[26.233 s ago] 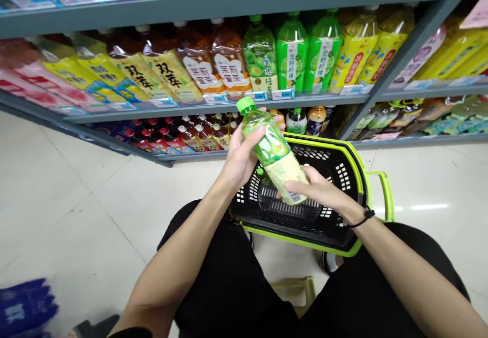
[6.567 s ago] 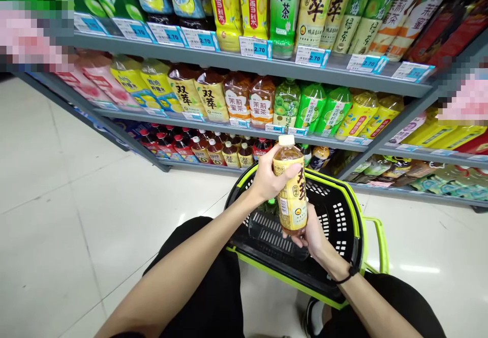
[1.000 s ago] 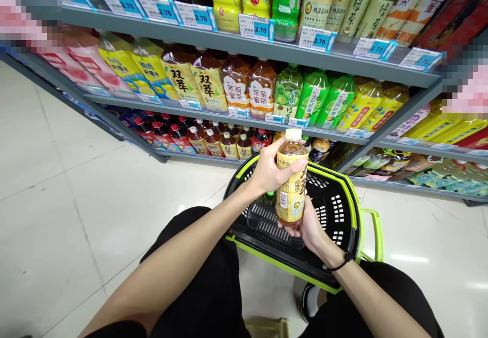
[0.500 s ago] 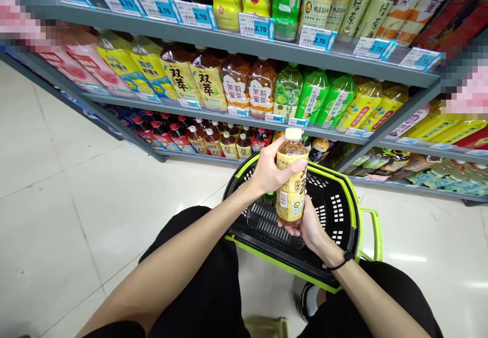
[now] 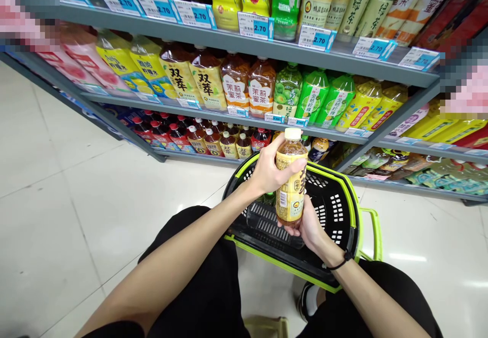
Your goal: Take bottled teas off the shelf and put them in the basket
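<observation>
Prob. label-check step — L hand (image 5: 268,169) wrapped round 双萃 tea bottle (image 5: 290,190), R hand (image 5: 311,227) gripping its base, over shopping basket (image 5: 284,263) — next move likely needs firm L grip.

Left hand (image 5: 268,169) curled uppermost, right hand (image 5: 311,225) cupped lower, its half-hidden fingers (image 5: 291,230) perhaps bent.

I'm in a shop, as the shelves (image 5: 236,45) of bottled drinks (image 5: 262,89), price tags (image 5: 256,26) on their edges and my shopping basket (image 5: 282,264) show.
</observation>
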`<control>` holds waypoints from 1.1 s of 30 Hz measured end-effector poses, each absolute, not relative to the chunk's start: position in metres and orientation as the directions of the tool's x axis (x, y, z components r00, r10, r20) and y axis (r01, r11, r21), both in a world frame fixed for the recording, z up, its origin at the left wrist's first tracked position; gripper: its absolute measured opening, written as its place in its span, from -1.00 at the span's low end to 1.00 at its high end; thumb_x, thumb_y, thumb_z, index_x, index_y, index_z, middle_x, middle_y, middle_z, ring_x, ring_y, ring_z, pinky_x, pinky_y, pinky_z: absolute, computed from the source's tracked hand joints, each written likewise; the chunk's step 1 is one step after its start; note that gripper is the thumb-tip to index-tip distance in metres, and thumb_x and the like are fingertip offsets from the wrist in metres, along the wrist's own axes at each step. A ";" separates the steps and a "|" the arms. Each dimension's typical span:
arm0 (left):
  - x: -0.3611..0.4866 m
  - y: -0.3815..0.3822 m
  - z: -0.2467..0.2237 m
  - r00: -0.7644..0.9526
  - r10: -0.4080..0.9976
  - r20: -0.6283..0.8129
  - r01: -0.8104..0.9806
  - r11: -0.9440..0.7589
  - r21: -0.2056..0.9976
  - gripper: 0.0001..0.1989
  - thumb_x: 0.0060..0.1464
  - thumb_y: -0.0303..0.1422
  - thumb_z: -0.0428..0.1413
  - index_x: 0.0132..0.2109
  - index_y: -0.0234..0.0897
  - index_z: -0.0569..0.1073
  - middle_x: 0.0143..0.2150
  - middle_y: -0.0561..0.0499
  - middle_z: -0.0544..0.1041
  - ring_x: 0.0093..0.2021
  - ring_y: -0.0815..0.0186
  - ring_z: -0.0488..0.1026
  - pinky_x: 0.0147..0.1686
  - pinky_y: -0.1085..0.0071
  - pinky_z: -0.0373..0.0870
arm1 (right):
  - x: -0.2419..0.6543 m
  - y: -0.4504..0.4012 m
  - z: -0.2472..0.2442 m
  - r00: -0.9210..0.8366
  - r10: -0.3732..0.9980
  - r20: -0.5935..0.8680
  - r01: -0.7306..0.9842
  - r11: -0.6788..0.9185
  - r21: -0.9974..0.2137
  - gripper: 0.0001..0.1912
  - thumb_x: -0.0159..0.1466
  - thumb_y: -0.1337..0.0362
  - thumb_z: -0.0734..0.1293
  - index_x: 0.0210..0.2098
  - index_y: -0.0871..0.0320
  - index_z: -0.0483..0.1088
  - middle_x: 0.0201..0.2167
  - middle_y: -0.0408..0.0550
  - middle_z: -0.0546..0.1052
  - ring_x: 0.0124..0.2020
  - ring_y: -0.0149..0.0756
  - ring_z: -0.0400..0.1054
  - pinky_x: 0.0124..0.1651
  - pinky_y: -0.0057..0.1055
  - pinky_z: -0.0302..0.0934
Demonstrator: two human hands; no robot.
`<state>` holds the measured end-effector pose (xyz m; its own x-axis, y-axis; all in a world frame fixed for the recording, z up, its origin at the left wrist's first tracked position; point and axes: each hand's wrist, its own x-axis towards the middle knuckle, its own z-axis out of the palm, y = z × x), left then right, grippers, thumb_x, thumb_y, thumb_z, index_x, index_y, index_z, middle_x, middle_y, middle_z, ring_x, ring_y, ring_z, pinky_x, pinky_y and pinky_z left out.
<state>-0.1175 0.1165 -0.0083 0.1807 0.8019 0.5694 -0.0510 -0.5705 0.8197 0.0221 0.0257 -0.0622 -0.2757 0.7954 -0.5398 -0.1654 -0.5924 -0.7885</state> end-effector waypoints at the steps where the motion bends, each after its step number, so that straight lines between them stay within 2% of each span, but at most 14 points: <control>1: -0.118 0.117 -0.008 0.179 0.801 0.571 -0.052 -0.572 0.818 -0.42 0.09 -0.12 0.29 0.16 -0.37 0.46 -0.04 -0.16 0.63 -0.06 0.12 0.58 -0.04 0.21 0.55 | 0.022 0.026 -0.062 -0.274 0.795 -0.541 -0.167 -0.593 -0.788 -0.23 0.49 -0.02 -0.20 -0.34 0.30 0.43 -0.58 0.12 0.48 -0.76 -0.45 0.12 -0.71 -0.56 -0.19; 4: -0.118 0.117 -0.009 0.172 0.805 0.568 -0.043 -0.570 0.821 -0.45 0.08 -0.11 0.29 0.13 -0.35 0.47 -0.02 -0.16 0.63 -0.11 0.15 0.58 -0.10 0.24 0.55 | 0.022 0.026 -0.061 -0.274 0.794 -0.543 -0.167 -0.595 -0.786 -0.22 0.49 -0.04 -0.20 -0.31 0.31 0.45 -0.60 0.10 0.47 -0.75 -0.44 0.12 -0.71 -0.55 -0.18; 12: -0.117 0.118 -0.010 0.187 0.817 0.545 -0.076 -0.541 0.837 -0.52 0.06 -0.12 0.31 0.03 -0.35 0.52 -0.13 -0.13 0.66 -0.20 0.19 0.60 -0.15 0.26 0.57 | 0.022 0.026 -0.061 -0.283 0.794 -0.537 -0.173 -0.593 -0.786 -0.24 0.47 -0.06 -0.18 -0.29 0.31 0.45 -0.58 0.12 0.48 -0.75 -0.43 0.12 -0.70 -0.55 -0.17; 18: -0.119 0.117 -0.009 0.213 0.812 0.544 -0.118 -0.531 0.839 -0.45 0.05 -0.17 0.34 0.11 -0.40 0.54 -0.08 -0.16 0.67 -0.17 0.20 0.62 -0.10 0.27 0.58 | 0.020 0.026 -0.060 -0.267 0.800 -0.538 -0.168 -0.588 -0.791 -0.23 0.50 -0.01 -0.20 -0.29 0.33 0.45 -0.60 0.10 0.48 -0.76 -0.44 0.12 -0.71 -0.56 -0.16; 25: -0.120 0.119 -0.011 0.180 0.821 0.541 -0.055 -0.541 0.839 -0.32 0.08 -0.01 0.30 0.23 -0.36 0.52 -0.07 -0.13 0.65 -0.18 0.21 0.55 -0.13 0.28 0.54 | 0.020 0.026 -0.062 -0.305 0.791 -0.530 -0.204 -0.598 -0.775 -0.24 0.52 -0.02 -0.19 -0.16 0.34 0.46 -0.61 0.07 0.48 -0.75 -0.44 0.14 -0.72 -0.60 -0.16; 29: -0.117 0.119 -0.012 0.190 0.814 0.549 -0.071 -0.547 0.834 -0.32 0.09 -0.03 0.30 0.24 -0.36 0.50 -0.09 -0.13 0.63 -0.22 0.24 0.51 -0.14 0.28 0.52 | 0.021 0.027 -0.063 -0.308 0.807 -0.505 -0.218 -0.576 -0.788 -0.29 0.53 0.03 -0.18 -0.12 0.34 0.44 -0.57 0.08 0.50 -0.75 -0.45 0.13 -0.72 -0.61 -0.16; 33: -0.116 0.120 -0.015 0.167 0.792 0.588 -0.020 -0.593 0.805 -0.25 0.08 0.02 0.30 0.28 -0.34 0.43 0.03 -0.20 0.58 -0.14 0.20 0.52 -0.10 0.26 0.52 | 0.023 0.026 -0.065 -0.322 0.804 -0.500 -0.221 -0.577 -0.786 -0.29 0.53 0.02 -0.18 -0.11 0.32 0.44 -0.58 0.06 0.50 -0.76 -0.45 0.15 -0.73 -0.61 -0.14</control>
